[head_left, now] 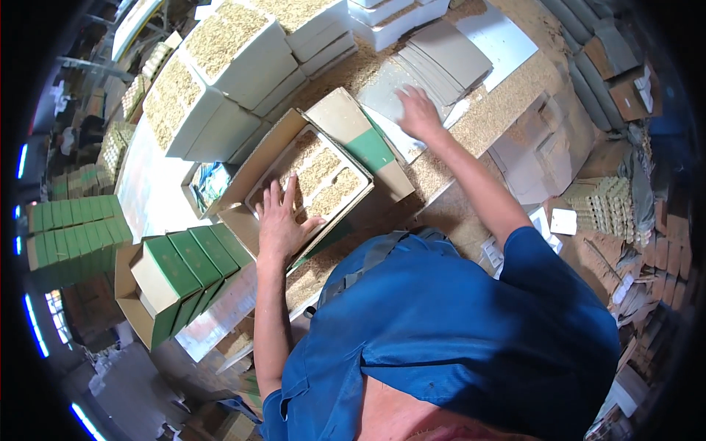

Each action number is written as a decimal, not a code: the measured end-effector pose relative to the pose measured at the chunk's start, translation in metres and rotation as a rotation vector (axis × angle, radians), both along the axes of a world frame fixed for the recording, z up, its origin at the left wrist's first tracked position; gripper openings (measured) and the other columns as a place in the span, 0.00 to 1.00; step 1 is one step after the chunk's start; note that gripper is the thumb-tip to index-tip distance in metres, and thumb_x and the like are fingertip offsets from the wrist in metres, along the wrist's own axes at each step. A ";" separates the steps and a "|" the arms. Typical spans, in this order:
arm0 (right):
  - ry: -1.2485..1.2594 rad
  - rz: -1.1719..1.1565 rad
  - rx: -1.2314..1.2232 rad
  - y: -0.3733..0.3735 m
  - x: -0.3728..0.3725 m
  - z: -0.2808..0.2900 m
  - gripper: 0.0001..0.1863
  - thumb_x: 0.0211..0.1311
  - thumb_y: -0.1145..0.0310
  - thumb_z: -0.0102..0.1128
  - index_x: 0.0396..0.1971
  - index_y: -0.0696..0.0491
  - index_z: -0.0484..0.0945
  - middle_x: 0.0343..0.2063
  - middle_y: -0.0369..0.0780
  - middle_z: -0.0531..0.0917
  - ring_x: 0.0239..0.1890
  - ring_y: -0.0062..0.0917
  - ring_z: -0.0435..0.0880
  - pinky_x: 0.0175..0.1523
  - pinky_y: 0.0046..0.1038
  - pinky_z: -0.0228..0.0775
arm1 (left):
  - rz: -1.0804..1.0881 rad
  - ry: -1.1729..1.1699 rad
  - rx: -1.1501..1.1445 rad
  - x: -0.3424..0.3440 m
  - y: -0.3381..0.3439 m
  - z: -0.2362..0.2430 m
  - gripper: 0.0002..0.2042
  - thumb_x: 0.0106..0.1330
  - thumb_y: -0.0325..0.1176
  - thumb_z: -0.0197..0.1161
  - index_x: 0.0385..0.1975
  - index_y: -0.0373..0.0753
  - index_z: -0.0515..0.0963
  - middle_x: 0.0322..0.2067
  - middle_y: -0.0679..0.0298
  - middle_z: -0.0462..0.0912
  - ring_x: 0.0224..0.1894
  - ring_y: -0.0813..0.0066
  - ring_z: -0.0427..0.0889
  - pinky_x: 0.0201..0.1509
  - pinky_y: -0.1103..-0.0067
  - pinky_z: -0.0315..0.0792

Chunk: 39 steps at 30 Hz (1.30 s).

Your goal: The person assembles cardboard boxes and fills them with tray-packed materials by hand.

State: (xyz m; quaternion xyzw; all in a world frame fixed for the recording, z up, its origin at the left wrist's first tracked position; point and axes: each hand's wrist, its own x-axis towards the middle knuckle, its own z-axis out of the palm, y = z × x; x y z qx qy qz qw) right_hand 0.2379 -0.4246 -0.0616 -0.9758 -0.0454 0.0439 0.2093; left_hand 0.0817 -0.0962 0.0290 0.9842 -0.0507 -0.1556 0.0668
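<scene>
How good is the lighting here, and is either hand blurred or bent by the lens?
Head view: bright, even light, dark fisheye rim; the right hand on the grey sheets is slightly smeared, the left hand on the open box sharper; edges curve outward.

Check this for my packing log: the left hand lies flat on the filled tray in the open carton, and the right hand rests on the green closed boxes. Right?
Not quite. In the head view the right hand rests on the grey cardboard sheets, not green boxes. The left hand does lie flat on the filled tray in the open carton.
</scene>
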 end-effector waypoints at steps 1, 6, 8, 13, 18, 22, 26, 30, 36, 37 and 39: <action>0.174 -0.044 -0.096 -0.021 -0.002 -0.026 0.36 0.53 0.79 0.64 0.65 0.50 0.67 0.66 0.48 0.64 0.71 0.41 0.60 0.70 0.42 0.60 | -0.006 0.006 0.005 0.001 0.000 0.001 0.54 0.48 0.60 0.73 0.74 0.49 0.52 0.69 0.44 0.55 0.71 0.42 0.55 0.72 0.48 0.52; -0.008 0.104 -0.277 -0.068 -0.047 -0.110 0.40 0.49 0.82 0.60 0.67 0.50 0.64 0.67 0.49 0.61 0.71 0.45 0.57 0.71 0.52 0.51 | 0.005 0.012 -0.019 0.003 -0.002 0.002 0.54 0.48 0.56 0.75 0.74 0.49 0.52 0.71 0.43 0.53 0.72 0.40 0.53 0.74 0.52 0.52; -0.044 0.103 -0.259 -0.069 -0.058 -0.123 0.36 0.49 0.83 0.60 0.64 0.51 0.68 0.66 0.49 0.64 0.70 0.44 0.59 0.70 0.50 0.54 | 0.018 0.005 -0.018 0.003 -0.005 0.004 0.53 0.49 0.55 0.75 0.74 0.49 0.52 0.71 0.42 0.53 0.72 0.38 0.54 0.74 0.52 0.52; 0.361 0.173 -0.024 -0.082 -0.035 -0.089 0.22 0.54 0.81 0.60 0.50 0.54 0.81 0.62 0.48 0.72 0.69 0.39 0.65 0.70 0.42 0.60 | 0.009 -0.001 -0.019 0.003 -0.005 0.005 0.52 0.50 0.55 0.75 0.74 0.49 0.52 0.70 0.42 0.54 0.71 0.40 0.56 0.72 0.52 0.54; 0.001 0.181 -0.262 -0.083 -0.040 -0.078 0.22 0.59 0.76 0.60 0.55 0.53 0.78 0.67 0.46 0.67 0.71 0.38 0.61 0.74 0.36 0.57 | -0.015 -0.032 -0.040 0.002 0.001 0.000 0.50 0.52 0.55 0.73 0.74 0.49 0.52 0.69 0.42 0.56 0.70 0.41 0.58 0.71 0.51 0.57; -0.115 0.302 -0.274 -0.083 -0.044 -0.116 0.28 0.48 0.80 0.63 0.55 0.57 0.74 0.59 0.47 0.70 0.65 0.40 0.65 0.65 0.37 0.63 | -0.011 -0.029 -0.014 0.002 0.002 -0.003 0.49 0.53 0.54 0.73 0.74 0.50 0.52 0.69 0.43 0.56 0.69 0.41 0.59 0.71 0.51 0.57; -0.230 0.386 -0.067 -0.096 -0.045 -0.114 0.14 0.47 0.79 0.61 0.38 0.56 0.80 0.41 0.42 0.76 0.49 0.37 0.77 0.51 0.38 0.72 | -0.011 -0.027 -0.076 0.000 0.005 -0.001 0.48 0.55 0.52 0.72 0.74 0.52 0.52 0.69 0.44 0.56 0.70 0.39 0.58 0.72 0.51 0.56; -0.327 0.288 0.080 -0.107 -0.026 -0.114 0.07 0.53 0.77 0.60 0.32 0.52 0.81 0.37 0.40 0.81 0.41 0.37 0.83 0.45 0.37 0.78 | -0.034 -0.048 -0.074 0.001 0.006 -0.003 0.46 0.56 0.51 0.71 0.74 0.50 0.54 0.68 0.44 0.57 0.69 0.38 0.60 0.71 0.51 0.58; -0.557 -0.230 0.482 -0.092 0.003 -0.041 0.07 0.57 0.76 0.62 0.34 0.54 0.86 0.37 0.41 0.87 0.40 0.33 0.86 0.46 0.28 0.78 | 0.002 -0.045 -0.122 -0.002 0.007 0.001 0.42 0.58 0.48 0.71 0.72 0.49 0.59 0.70 0.45 0.56 0.70 0.41 0.58 0.72 0.53 0.57; -0.623 -0.255 0.589 -0.085 0.010 -0.026 0.06 0.56 0.75 0.63 0.33 0.56 0.86 0.37 0.41 0.87 0.39 0.32 0.87 0.46 0.27 0.77 | 0.016 -0.051 -0.120 -0.004 0.009 0.000 0.42 0.58 0.48 0.71 0.72 0.49 0.59 0.70 0.45 0.56 0.70 0.41 0.58 0.72 0.53 0.57; -0.802 -0.247 0.708 -0.079 0.014 0.002 0.07 0.54 0.75 0.67 0.32 0.60 0.84 0.33 0.43 0.87 0.35 0.28 0.85 0.44 0.25 0.75 | -0.052 -0.154 -0.144 -0.005 0.013 0.000 0.38 0.58 0.46 0.71 0.69 0.47 0.64 0.70 0.47 0.57 0.71 0.44 0.59 0.73 0.55 0.56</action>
